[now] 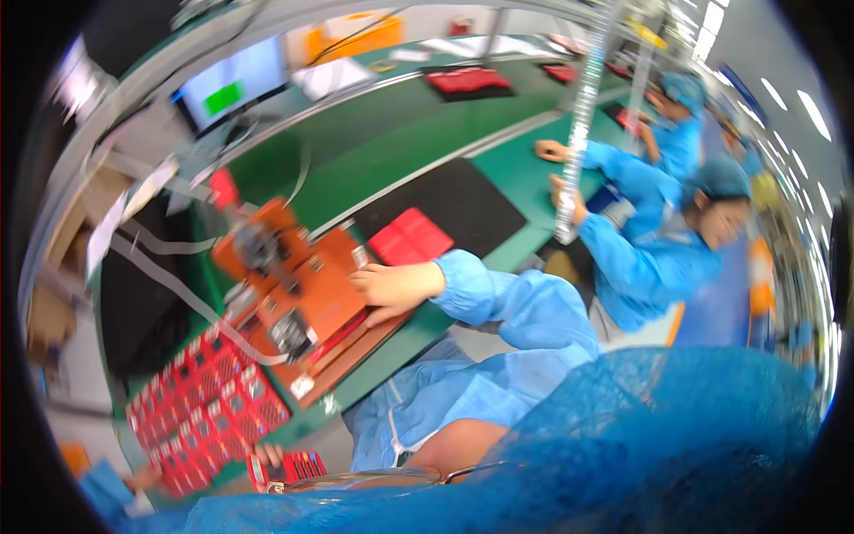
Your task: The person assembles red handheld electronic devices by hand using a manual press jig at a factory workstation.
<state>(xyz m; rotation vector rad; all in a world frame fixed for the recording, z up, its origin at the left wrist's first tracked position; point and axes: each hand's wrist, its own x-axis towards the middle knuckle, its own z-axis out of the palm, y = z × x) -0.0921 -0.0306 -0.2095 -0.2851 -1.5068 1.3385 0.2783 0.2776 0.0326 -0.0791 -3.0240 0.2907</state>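
My right hand rests at the near edge of an orange fixture, thumb and fingers apart. Beside its thumb, a narrow red strip lies along the fixture. A dark clamp mechanism with a red knob stands on the fixture's far part. Low in the view, my left hand grips a small red circuit board; only its fingers show. Panels of red circuit boards lie left of the fixture on the green bench. The picture is tilted and partly smeared by motion.
A folded red cloth-like piece lies on a black mat. Behind stands a monitor. A metal post rises at the bench edge. Co-workers in blue sit to the right; another person's hand is near the panels.
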